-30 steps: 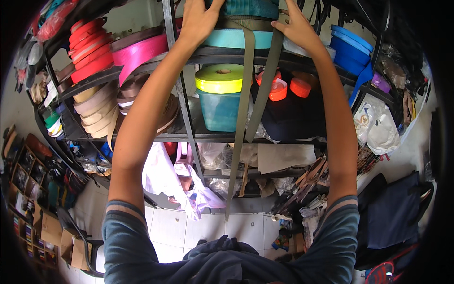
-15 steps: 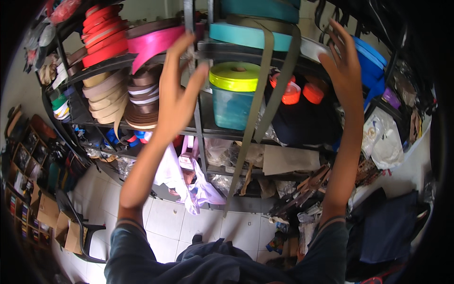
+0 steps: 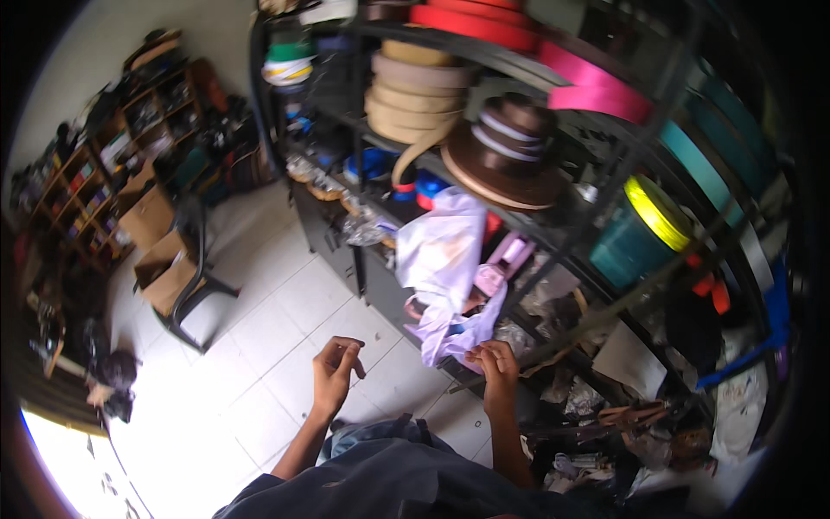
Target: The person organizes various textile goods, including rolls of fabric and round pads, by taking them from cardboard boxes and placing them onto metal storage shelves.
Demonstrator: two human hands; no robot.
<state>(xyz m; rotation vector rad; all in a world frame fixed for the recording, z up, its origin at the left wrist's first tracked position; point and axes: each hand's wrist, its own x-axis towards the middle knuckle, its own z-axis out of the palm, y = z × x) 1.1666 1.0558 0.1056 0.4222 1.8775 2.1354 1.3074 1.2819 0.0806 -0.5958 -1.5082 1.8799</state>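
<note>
While the head camera tilts, the single view shows both hands held low in front of the person, above a white tiled floor [image 3: 259,346] and just in front of a dark metal shelf rack [image 3: 553,251]. The left hand [image 3: 335,374] is loosely curled, fingers bent toward the thumb in a near pinch; whether anything thin sits between them cannot be told. The right hand [image 3: 494,370] is also curled, fingertips gathered at the low end of a thin olive-grey strap [image 3: 596,324], and it appears to pinch that end, though the contact is small and blurred. From the right hand the strap runs up and to the right, its long axis slanting diagonally across the rack toward the upper shelves, so it lies to the right of the left hand, and the right hand is clearly the nearer of the 2. Just above and between the hands hangs a crumpled white and lilac cloth [image 3: 450,259], apart from both. Higher on the rack sit a brown ribbon spool [image 3: 506,164], stacked tan tape rolls [image 3: 415,95], pink ribbon rolls [image 3: 596,86] and a teal spool with a yellow top [image 3: 635,238]. Cardboard boxes [image 3: 160,251] stand well apart at left.
</note>
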